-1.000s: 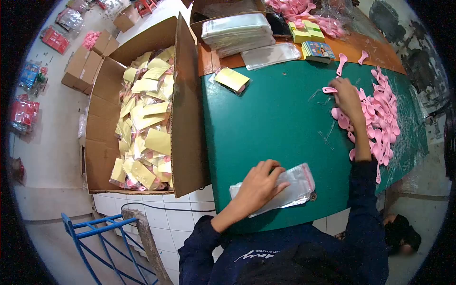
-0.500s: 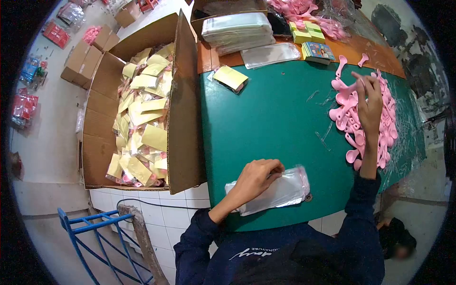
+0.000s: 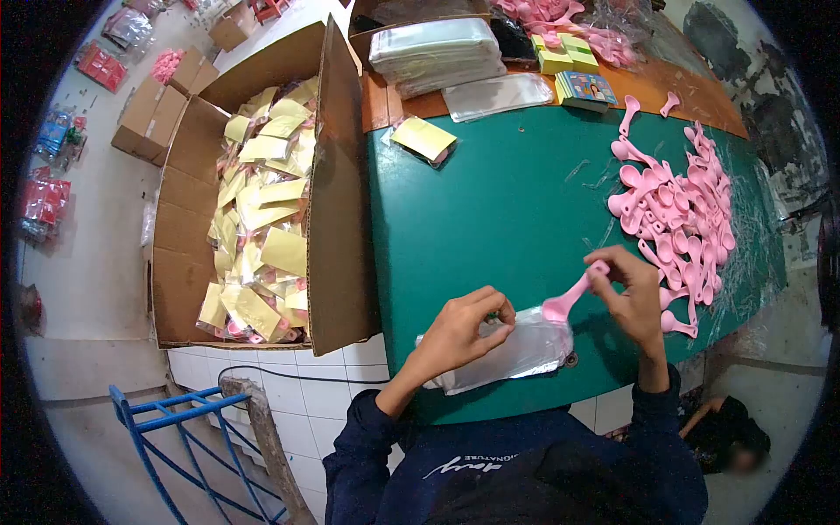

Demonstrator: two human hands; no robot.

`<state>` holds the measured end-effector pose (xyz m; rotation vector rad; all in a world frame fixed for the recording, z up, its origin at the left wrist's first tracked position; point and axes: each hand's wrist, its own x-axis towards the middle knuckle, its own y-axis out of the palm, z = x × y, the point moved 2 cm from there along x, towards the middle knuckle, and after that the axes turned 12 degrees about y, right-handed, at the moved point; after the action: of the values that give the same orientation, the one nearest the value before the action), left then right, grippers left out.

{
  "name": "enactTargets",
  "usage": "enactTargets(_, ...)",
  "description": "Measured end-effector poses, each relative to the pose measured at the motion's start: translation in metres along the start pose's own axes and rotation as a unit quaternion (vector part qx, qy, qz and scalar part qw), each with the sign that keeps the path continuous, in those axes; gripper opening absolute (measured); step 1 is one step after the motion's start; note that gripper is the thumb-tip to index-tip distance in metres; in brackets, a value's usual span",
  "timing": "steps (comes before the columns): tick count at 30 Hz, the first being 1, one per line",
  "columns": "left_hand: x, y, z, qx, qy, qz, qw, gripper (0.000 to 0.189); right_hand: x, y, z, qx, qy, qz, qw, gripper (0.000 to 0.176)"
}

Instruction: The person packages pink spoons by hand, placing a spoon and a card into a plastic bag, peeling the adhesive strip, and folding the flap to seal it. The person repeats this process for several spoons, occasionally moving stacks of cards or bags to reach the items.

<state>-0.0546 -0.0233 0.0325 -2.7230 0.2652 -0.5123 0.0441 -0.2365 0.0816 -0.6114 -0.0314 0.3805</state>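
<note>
A green table (image 3: pixel 490 210) carries a heap of pink spoons (image 3: pixel 678 210) at right, clear bags (image 3: pixel 516 350) at its near edge, and a yellow packet (image 3: pixel 423 138) farther back.

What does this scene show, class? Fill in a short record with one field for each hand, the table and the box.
Left hand: pinches the upper edge of a clear bag lying on the table
Right hand: holds a pink spoon, its bowl at the bag's right end
Table: green table, with a pile of pink spoons on its right side
Box: open cardboard box left of the table, holding yellow packets
</note>
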Motion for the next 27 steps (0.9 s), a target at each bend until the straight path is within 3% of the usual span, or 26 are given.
enactTargets(1, 0.0, 0.002, 0.001, 0.031, 0.012, -0.001, 0.999, 0.011, -0.002, -0.003, 0.002, 0.004, -0.004, -0.038, 0.999, 0.013)
enactTargets(2, -0.001, 0.003, 0.002, 0.062, 0.024, -0.001, 0.998, 0.011, -0.005, -0.004, 0.006, 0.095, 0.051, -0.063, 0.992, 0.013)
enactTargets(5, -0.005, 0.009, 0.004, 0.09, 0.016, 0.0, 0.996, 0.012, -0.012, -0.003, 0.011, 0.148, 0.037, -0.039, 0.987, 0.013)
enactTargets(6, -0.006, 0.01, 0.005, 0.09, 0.016, 0.001, 0.996, 0.012, -0.011, -0.001, 0.01, 0.05, -0.008, -0.013, 0.999, 0.014)
enactTargets(9, -0.009, 0.01, 0.004, 0.083, 0.012, 0.002, 0.996, 0.012, -0.012, 0.009, 0.012, -0.04, -0.075, -0.004, 0.996, 0.014)
enactTargets(11, -0.008, 0.006, -0.005, 0.067, 0.004, 0.0, 0.998, 0.011, -0.015, 0.012, 0.01, -0.054, -0.079, -0.012, 0.995, 0.014)
enactTargets(14, -0.009, -0.002, -0.011, -0.069, 0.03, -0.033, 0.997, 0.013, -0.017, 0.011, 0.009, -0.072, -0.086, -0.02, 0.993, 0.015)
enactTargets(17, -0.014, -0.002, -0.007, -0.32, -0.107, -0.078, 0.938, 0.018, -0.016, 0.007, 0.012, -0.07, -0.088, -0.02, 0.994, 0.016)
enactTargets(21, -0.006, -0.004, -0.007, -0.378, -0.216, -0.1, 0.895, 0.031, -0.013, 0.002, 0.014, 0.028, -0.016, -0.035, 0.999, 0.016)
enactTargets(27, -0.004, 0.0, -0.004, -0.343, -0.205, -0.114, 0.91, 0.042, -0.012, 0.006, 0.017, 0.212, -0.01, -0.114, 0.971, 0.023)
